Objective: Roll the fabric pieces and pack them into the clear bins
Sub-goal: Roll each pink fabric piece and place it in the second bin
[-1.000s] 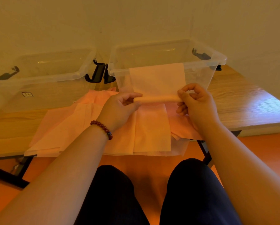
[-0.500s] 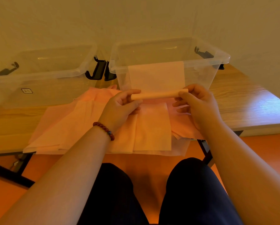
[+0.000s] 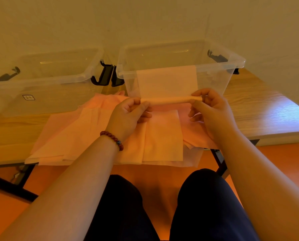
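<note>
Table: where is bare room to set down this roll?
The table is bare to the right of the right bin, and left of the fabric pile, in front of the left bin. The middle is crowded by the pile.

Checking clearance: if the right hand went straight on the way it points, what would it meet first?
Likely the near wall of the right bin, close beyond the right hand; depth unclear.

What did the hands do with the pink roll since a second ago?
The left hand and right hand still pinch the fabric roll by its ends; they wound it a little higher, so its unrolled part got slightly shorter. The fabric pile, left bin and right bin stayed put.
</note>
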{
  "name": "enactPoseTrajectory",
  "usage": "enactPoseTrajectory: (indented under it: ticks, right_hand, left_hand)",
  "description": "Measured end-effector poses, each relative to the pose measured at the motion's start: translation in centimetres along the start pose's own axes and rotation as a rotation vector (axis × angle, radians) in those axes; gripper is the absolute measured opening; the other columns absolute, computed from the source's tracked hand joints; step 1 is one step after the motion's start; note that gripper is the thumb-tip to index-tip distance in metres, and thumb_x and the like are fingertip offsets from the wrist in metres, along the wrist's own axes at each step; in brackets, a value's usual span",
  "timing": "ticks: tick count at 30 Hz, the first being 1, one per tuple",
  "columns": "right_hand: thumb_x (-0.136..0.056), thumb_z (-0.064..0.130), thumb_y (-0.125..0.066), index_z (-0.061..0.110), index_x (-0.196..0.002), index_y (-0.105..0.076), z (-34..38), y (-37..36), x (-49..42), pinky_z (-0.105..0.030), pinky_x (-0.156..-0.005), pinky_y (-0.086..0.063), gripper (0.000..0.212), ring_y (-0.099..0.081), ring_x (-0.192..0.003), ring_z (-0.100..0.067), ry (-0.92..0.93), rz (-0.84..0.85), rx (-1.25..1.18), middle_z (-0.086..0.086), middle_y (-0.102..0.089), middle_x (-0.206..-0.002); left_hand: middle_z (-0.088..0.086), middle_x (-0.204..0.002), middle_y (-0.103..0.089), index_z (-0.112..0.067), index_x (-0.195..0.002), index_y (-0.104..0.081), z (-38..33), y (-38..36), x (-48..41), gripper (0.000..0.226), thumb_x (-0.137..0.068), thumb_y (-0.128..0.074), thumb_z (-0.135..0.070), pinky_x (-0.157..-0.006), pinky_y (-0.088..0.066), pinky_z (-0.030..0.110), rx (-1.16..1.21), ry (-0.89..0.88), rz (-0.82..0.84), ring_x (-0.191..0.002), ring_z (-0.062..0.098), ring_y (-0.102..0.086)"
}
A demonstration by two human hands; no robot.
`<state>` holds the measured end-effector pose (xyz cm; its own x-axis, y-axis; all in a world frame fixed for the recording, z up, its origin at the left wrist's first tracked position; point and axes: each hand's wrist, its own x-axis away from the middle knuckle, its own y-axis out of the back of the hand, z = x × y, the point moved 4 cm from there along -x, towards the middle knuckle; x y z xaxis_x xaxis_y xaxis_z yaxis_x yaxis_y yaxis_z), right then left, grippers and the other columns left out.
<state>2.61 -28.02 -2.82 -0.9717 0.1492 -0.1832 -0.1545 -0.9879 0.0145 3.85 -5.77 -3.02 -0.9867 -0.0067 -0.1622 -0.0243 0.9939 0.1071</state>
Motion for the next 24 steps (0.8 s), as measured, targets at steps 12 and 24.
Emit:
enactPoseTrajectory:
  ticks: [12,24]
  right_hand:
    - [-0.095,0.024,-0.06,0.026,-0.093,-0.064,0.05,-0.26,-0.2,-0.031,-0.058,-0.051,0.005,-0.068,-0.07,-0.018,0.027,0.014,0.004,0.004,-0.07,-0.078]
    - [-0.094,0.022,-0.062,0.028,-0.097,-0.067,-0.16,-0.24,-0.23,-0.033,-0.06,-0.051,0.008,-0.064,-0.069,-0.013,0.044,0.036,0.066,0.004,-0.065,-0.073]
  left_hand:
    - [-0.001,-0.088,-0.071,-0.02,-0.101,-0.063,0.18,0.13,-0.14,0.014,-0.092,-0.06,-0.011,-0.066,-0.055,0.022,0.057,0.004,0.019,-0.074,0.009,-0.068]
    - [0.002,-0.102,-0.064,-0.027,-0.098,-0.061,0.38,0.31,-0.19,0.02,-0.09,-0.062,-0.009,-0.071,-0.055,0.022,0.089,0.003,0.033,-0.083,0.01,-0.067]
